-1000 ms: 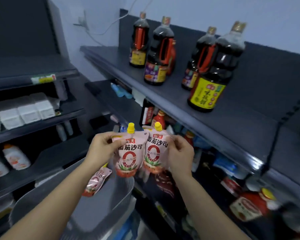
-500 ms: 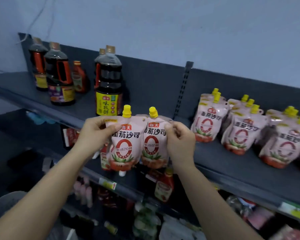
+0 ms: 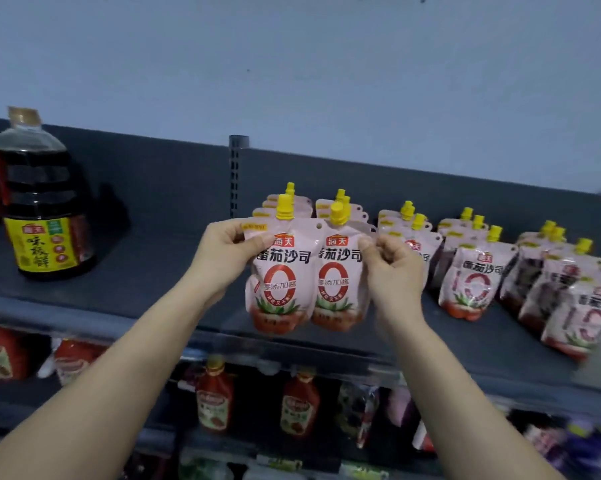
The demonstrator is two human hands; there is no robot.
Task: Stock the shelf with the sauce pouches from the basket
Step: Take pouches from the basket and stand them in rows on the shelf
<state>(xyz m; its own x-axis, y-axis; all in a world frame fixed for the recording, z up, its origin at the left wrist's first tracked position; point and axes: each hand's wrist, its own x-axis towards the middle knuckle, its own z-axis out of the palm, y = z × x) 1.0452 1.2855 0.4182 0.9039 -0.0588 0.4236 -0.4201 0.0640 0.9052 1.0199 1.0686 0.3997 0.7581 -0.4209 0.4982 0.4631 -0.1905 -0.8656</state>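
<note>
Lifted higher and carried rightward since a moment ago, both sauce pouches now upright side by side over the front of the top shelf, directly before the stocked pouch rows. Pinched at the upper left corner by the left grip, at the upper right edge by the right grip. Well to the left, standing on the same shelf, a soy sauce bottle.
</note>
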